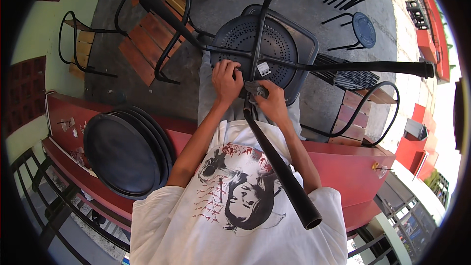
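Observation:
A black metal stool (240,32) lies upside down in front of me, its round, perforated seat facing down and its long tubular legs spread outward. One leg (282,169) points back across my shirt. My right hand (271,102) is closed on a crumpled grey cloth (254,90), pressed against the tubing near the seat's close edge. Just left of it, my left hand (227,82) has its fingers curled over the seat's underside; what they grip is hidden. A small white label (264,69) is stuck on the underside. Beneath the stool shows a dark, rounded-square surface (308,44).
Several round black discs (122,152) lean together on the red ledge (353,181) to my left. Wooden-slat chairs (147,44) with black frames stand ahead left, another chair (351,115) at right. Blue-topped stools (364,29) and folded dark slats (355,78) are far right.

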The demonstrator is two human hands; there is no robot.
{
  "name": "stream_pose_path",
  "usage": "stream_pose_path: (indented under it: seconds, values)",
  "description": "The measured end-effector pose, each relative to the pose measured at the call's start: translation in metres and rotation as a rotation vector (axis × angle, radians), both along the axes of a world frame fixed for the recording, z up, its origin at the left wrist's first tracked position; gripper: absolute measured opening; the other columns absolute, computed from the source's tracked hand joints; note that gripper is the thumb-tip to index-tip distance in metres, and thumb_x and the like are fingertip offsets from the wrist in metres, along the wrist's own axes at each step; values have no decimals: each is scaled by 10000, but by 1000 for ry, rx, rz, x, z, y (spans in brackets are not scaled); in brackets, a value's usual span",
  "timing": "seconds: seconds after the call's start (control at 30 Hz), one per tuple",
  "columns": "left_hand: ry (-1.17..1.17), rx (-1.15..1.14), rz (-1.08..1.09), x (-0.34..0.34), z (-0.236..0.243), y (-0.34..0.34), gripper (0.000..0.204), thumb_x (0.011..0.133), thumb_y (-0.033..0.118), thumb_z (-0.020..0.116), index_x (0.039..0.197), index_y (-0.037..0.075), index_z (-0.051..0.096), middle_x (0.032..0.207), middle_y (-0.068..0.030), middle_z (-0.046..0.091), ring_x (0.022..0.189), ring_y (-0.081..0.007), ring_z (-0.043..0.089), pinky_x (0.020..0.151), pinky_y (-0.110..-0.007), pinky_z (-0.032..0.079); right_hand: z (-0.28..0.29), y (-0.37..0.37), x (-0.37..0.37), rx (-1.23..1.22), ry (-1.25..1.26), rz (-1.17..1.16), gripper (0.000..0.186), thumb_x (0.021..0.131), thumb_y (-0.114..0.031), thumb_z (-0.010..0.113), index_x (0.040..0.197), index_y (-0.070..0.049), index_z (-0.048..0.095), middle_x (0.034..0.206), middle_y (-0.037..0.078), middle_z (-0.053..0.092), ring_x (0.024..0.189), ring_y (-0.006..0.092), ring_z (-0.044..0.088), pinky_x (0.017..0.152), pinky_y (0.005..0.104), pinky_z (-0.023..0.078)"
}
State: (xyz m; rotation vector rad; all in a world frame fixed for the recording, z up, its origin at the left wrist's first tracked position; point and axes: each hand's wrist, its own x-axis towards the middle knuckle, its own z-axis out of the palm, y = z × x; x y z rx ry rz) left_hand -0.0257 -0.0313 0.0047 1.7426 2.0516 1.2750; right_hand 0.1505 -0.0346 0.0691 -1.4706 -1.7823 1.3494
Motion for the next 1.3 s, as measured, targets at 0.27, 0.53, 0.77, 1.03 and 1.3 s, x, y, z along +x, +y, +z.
stream_pose_path:
  seconds: [0.27,0.53,0.77,1.03,1.3]
  values:
    - [-3,-6,-7,0,2,-3,150,807,-8,659,938,58,690,942,-78,638,922,-323,618,789,-440,485,-15,49,-13,195,-3,-242,306,828,-14,703,1133,12,700,989,151,721,880,266,695,822,333,518]
    - [3,-14,0,-3,1,-3,135,812,8,652,933,54,692,939,-80,645,909,-326,618,792,-444,487,-1,20,-7,57,-3,-82,299,747,-4,696,1042,44,699,943,208,697,895,413,696,800,416,541]
    - [-7,-6,1,0,1,1,127,808,12,641,914,57,696,937,-79,653,907,-327,622,799,-439,493,2,-11,2,47,-65,93,328,732,-19,711,1056,36,710,948,207,708,886,395,710,801,399,548]
    - [-10,7,1,-2,-1,-1,129,815,18,639,923,58,698,938,-77,652,904,-325,621,797,-443,493,25,4,7,-164,-79,287,301,706,-77,745,983,41,728,863,239,699,810,418,697,747,435,536]
    - [-3,4,-3,-1,2,-2,133,815,4,648,930,54,694,938,-82,646,909,-326,620,794,-440,491,17,41,4,-15,-75,151,281,764,-54,754,1024,35,696,874,185,716,774,293,707,743,366,531]
